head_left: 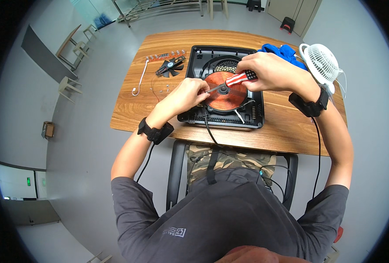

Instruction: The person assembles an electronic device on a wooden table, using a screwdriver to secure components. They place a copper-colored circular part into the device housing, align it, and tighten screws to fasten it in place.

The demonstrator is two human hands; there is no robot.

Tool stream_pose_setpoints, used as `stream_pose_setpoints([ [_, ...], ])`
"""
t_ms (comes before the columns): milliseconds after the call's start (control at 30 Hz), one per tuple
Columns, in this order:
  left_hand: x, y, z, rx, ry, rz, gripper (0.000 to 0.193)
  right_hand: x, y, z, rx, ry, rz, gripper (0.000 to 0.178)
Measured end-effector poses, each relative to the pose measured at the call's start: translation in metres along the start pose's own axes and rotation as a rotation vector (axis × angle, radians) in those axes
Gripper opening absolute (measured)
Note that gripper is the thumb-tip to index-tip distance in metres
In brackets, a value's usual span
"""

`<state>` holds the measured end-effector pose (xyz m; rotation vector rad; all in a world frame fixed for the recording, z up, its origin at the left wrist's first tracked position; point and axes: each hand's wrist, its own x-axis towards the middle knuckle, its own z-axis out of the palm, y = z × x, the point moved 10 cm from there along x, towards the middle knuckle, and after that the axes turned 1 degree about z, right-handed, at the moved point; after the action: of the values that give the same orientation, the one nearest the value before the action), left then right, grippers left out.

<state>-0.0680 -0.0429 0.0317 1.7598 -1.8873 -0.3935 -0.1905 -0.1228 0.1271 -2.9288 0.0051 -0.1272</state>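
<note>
My right hand is closed around a hand tool's handle with red and white stripes and a dark, dotted end. A thin grey metal strip, in line with the handle, runs left across the middle of a round copper coil. The fingers of my left hand are pinched together at the strip's left end, over the coil's left edge. What they grip is hidden. The coil lies in an opened black appliance housing, and a white wire shows at its near side.
On the wooden table, a loose black fan, an orange circuit strip with a white cable and several small parts lie left of the housing. A blue cloth and a white fan are at the right. A black cord hangs over the front edge.
</note>
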Motion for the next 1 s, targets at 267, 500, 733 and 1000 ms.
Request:
stream_pose_setpoints([
  [267, 0.001, 0.003, 0.011, -0.031, -0.075, -0.079, 0.020, 0.021, -0.017, -0.024, 0.142, 0.107, -0.068, 0.036],
  [500, 0.002, 0.007, 0.023, -0.086, -0.135, 0.100, 0.017, 0.038, -0.033, -0.027, 0.142, 0.115, -0.089, 0.042],
  [733, 0.002, 0.001, 0.034, -0.040, -0.195, 0.082, 0.018, 0.053, -0.034, -0.005, 0.167, 0.089, -0.142, 0.040],
  [1000, 0.001, 0.000, 0.034, -0.015, -0.154, 0.147, 0.019, 0.055, -0.037, -0.006, 0.144, 0.061, -0.121, 0.041],
])
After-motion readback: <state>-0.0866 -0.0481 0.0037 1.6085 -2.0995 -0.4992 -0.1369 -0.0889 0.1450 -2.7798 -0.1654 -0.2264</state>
